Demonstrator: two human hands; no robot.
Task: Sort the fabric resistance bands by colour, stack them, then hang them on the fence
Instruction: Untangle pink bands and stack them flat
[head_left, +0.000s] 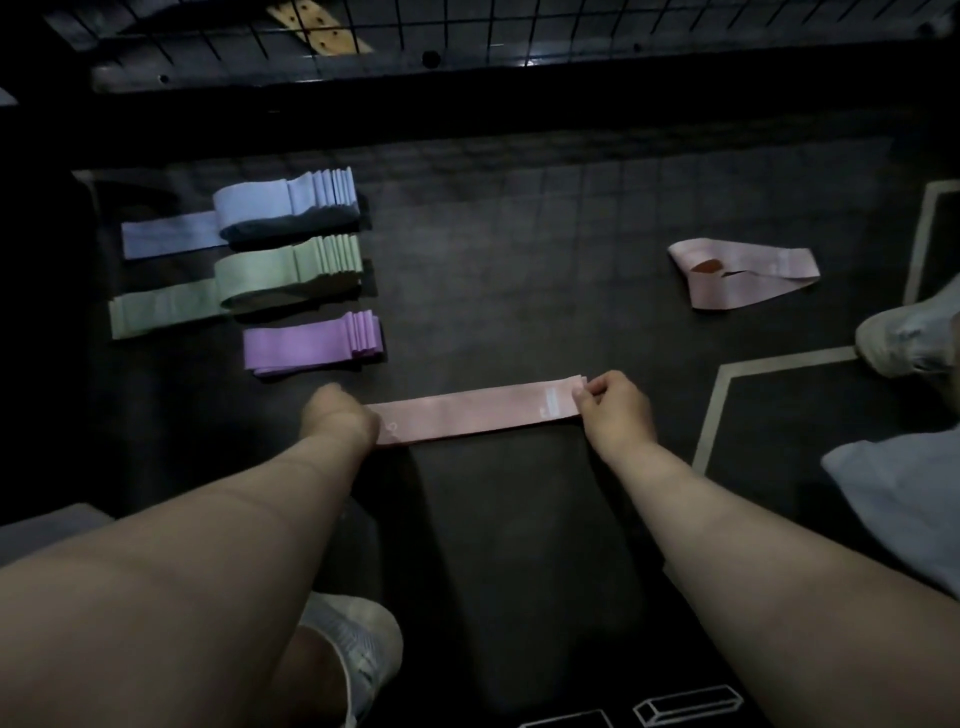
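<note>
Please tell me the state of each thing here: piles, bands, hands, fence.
Blue pile: stacked, one band sticking out left.
Green pile: stacked, one band sticking out left.
Purple pile: stacked, lower.
Pink band: stretched flat, held at both ends.
Loose pink band: crumpled, alone on the right.
Left hand: holds the pink band's left end.
Right hand: pinches its right end.
Fence: no bands hanging on it.

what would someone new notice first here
A pink band is stretched flat at the centre, held at its ends by the left hand and right hand. To the left lie three neat piles: the blue stack farthest, the green stack in the middle, the purple stack nearest. A loose pink band lies crumpled at the right.
</note>
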